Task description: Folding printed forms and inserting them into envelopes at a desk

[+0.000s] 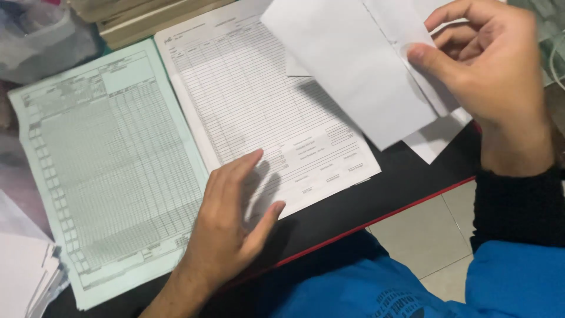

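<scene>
Two printed forms lie side by side on the black desk [406, 182], whose near edge carries a red trim: a pale green ruled form [112, 171] to the left and a white ruled form [259, 100] to its right, the white one overlapping the green one's right margin. Left hand [229, 227] rests flat and open on the near left corner of the white form, fingers spread and pointing far-right, thumb out to the side, pinning the sheet rather than gripping it. Right hand [488, 70] is raised at the far right, thumb and fingers pinched on the right edge of a blank white sheet [359, 76] that hangs tilted above the far right part of the white form and casts a shadow on it; more white paper [438, 138] shows beneath it, lying over the desk edge. So the hands are well apart, one pressing, one clamped on paper. Judging from this, the sorting or stacking of sheets is mid-step, with one sheet lifted clear. Any move with it would call for keeping the pinch firm and the form below held steady. A loose pile of white papers [26, 271] sits at the near left, and a crumpled plastic bag [41, 35] at the far left.
</scene>
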